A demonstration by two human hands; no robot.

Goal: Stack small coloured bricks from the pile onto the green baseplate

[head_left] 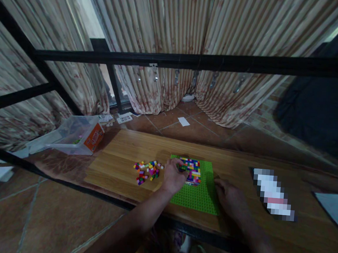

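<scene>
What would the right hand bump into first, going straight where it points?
The right hand would likely meet the green baseplate first, at its right edge; depth is unclear, and they may already touch.

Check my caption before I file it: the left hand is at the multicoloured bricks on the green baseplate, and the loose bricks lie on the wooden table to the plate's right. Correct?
Wrong side: the head view shows the loose bricks on the wooden table to the left of the green baseplate, not its right. The rest stands.
</scene>
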